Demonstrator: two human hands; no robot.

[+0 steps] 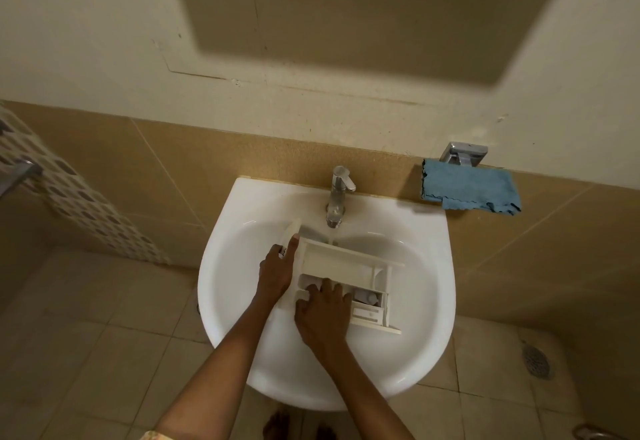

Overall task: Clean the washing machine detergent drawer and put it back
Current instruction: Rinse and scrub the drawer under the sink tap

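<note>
Two bare forearms reach over a glossy white ceramic basin (426,287), where a cream plastic compartmented detergent drawer (341,266) lies under the chrome tap (337,197). Left hand (277,271) grips the drawer's front panel; right hand (322,315) presses spread fingers into a compartment.

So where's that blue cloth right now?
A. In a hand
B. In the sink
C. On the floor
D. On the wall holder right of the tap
D: the blue cloth hangs at the metal holder on the wall, right of the tap.
</note>
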